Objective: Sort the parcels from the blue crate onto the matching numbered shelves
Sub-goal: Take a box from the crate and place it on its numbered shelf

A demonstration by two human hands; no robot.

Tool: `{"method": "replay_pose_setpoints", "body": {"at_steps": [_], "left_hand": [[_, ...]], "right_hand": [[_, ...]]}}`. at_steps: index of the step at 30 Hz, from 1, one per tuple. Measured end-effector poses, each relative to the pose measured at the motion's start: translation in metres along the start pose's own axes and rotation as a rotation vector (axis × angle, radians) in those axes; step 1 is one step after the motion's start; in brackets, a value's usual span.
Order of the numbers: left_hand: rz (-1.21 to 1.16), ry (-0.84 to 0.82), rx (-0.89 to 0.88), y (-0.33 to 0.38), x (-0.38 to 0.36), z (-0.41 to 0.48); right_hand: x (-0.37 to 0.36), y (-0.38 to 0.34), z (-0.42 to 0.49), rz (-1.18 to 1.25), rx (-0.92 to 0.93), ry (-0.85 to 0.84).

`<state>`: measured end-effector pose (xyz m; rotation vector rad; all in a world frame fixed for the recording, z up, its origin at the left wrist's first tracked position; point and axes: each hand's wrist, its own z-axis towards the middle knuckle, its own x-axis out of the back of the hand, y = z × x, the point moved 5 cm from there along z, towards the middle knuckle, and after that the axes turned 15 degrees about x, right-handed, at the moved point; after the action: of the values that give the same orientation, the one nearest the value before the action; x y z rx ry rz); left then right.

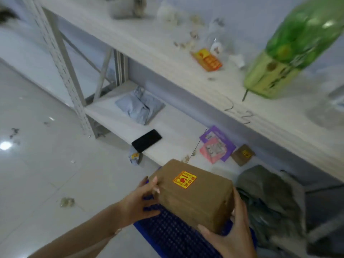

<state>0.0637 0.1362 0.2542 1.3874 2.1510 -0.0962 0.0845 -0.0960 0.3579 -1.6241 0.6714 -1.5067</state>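
Note:
A brown taped box parcel [195, 194] with a yellow and red sticker is held above the blue crate [173, 237]. My left hand [141, 200] grips its left end and my right hand [232, 231] holds its near right corner from below. The white shelf unit runs diagonally ahead: an upper shelf [186, 71] with handwritten numbers on its front edge, and a lower shelf [167, 131]. A grey-green bag parcel [270, 198] lies to the right of the crate.
On the lower shelf lie a grey mailer bag [139, 107], a black phone [147, 140], a purple and pink packet [216, 146] and a small brown box [243, 154]. The upper shelf carries an orange packet [208, 60] and a green bag [290, 47]. Scraps litter the white floor [37, 164].

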Motion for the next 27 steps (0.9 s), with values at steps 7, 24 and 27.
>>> {"method": "replay_pose_setpoints", "body": {"at_steps": [7,24,27], "left_hand": [[0.665,-0.3,-0.391,0.036,-0.105,-0.191],[0.593,-0.542,-0.946,0.018,-0.327,-0.616],[0.423,-0.668,-0.962,0.006,-0.364,-0.66]], "right_hand": [[0.099,-0.158,-0.048,0.581,-0.567,0.123],[0.31,-0.513,-0.27,0.372,0.034,0.443],[0.325,-0.553,-0.278,0.452,0.231,0.575]]}}
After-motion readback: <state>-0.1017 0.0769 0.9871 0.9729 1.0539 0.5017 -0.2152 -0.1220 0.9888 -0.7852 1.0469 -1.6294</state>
